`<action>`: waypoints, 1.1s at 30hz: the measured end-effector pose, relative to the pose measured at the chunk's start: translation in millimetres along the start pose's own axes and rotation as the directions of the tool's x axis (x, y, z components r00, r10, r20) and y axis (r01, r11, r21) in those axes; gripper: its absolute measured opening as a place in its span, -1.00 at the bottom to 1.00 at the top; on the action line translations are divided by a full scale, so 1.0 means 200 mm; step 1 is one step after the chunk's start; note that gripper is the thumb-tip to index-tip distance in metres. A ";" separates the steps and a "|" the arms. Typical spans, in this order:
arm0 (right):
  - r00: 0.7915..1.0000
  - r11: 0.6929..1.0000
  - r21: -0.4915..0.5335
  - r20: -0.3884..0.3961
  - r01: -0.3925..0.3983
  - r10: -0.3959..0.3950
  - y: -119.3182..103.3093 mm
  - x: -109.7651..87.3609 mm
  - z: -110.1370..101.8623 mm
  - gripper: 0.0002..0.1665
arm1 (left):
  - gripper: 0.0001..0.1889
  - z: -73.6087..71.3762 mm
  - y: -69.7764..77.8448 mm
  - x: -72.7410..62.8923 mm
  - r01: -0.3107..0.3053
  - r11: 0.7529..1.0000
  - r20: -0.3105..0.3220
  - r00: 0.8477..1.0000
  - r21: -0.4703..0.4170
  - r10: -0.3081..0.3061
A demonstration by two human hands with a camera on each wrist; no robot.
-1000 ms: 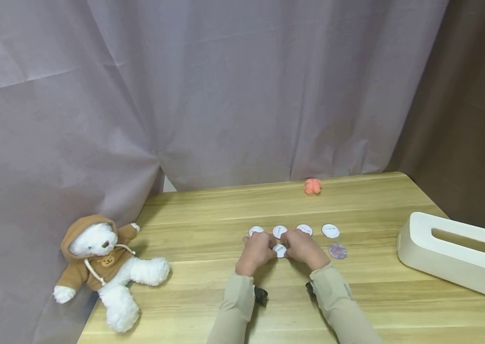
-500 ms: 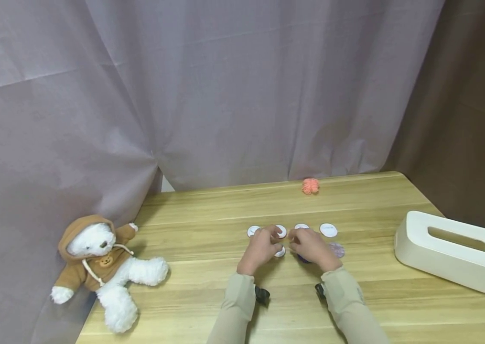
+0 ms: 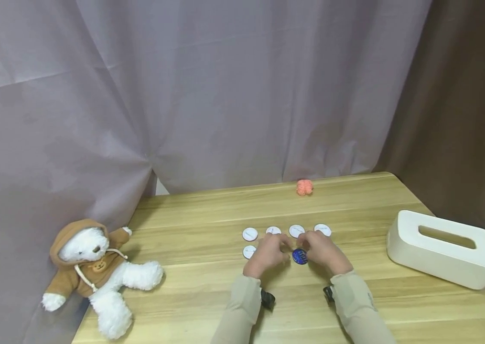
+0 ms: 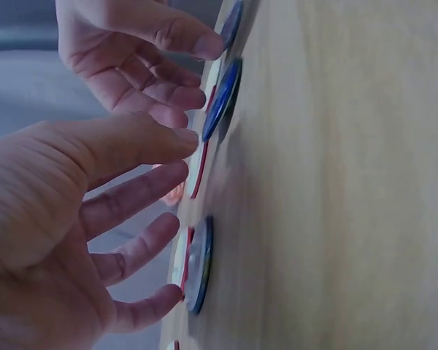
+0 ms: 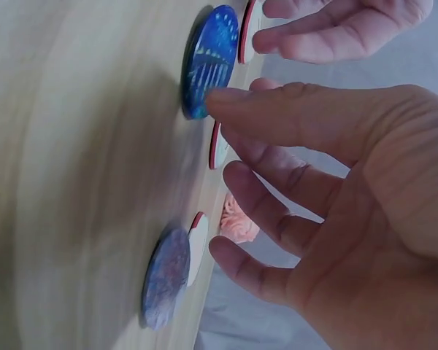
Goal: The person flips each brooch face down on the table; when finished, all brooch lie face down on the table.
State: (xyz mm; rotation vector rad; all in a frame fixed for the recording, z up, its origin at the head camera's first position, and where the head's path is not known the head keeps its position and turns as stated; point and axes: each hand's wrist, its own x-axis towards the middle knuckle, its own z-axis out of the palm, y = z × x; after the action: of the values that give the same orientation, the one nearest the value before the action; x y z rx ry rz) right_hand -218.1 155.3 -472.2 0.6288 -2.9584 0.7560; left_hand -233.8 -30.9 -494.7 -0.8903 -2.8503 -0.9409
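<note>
A round blue badge [image 3: 300,256] lies face up between the two hands. My left hand [image 3: 270,252] is at its left, fingers spread, thumb tip close to the badge's edge in the left wrist view. From the other side my right hand [image 3: 325,251] reaches in with loosely bent fingers; its thumb [image 5: 277,113] overlaps the badge's edge in the right wrist view, and contact is hard to tell. Several badges with white pin backs up [image 3: 250,234] form a row behind, and another white-backed badge [image 3: 249,252] lies left. A purple badge [image 5: 166,281] is hidden by my right hand in the head view.
A white bear [image 3: 100,272] in a brown hoodie sits at the table's left. The cream tissue box [image 3: 444,258] stands at the right. A coral yarn bundle [image 3: 304,187] lies near the back edge of the wooden table [image 3: 199,291], before a grey curtain [image 3: 225,95].
Both hands have moved right along the front row. The blue badge has come into view between them, while the purple badge is now covered in the head view. The head view has shifted slightly.
</note>
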 end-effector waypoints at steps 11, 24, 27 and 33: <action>0.997 0.998 0.008 -0.036 0.065 -0.065 0.01 -0.05 0.02 -0.62 | -0.71 0.05 0.07 0.02 -0.015 0.992 0.031 0.999 0.124 0.011; 0.999 0.999 0.035 -0.033 0.017 -0.016 0.03 -0.06 0.01 -0.66 | -0.88 0.02 0.10 0.01 0.018 0.997 0.030 0.999 0.081 -0.020; 0.999 0.999 0.041 -0.041 0.010 -0.008 0.03 -0.06 0.01 -0.71 | -0.92 0.00 0.09 0.02 0.021 0.998 0.017 1.000 0.066 -0.022; 0.997 0.997 0.060 -0.069 0.042 -0.038 0.04 -0.06 0.01 -0.73 | -0.92 0.00 0.09 0.05 0.025 0.997 -0.013 1.000 0.072 -0.024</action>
State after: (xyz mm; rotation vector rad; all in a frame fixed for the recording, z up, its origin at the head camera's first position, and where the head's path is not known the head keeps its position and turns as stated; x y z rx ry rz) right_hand -210.5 165.3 -478.4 0.6501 -2.8621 0.8504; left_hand -232.5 -13.7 -484.0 -0.8419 -2.8709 -0.8370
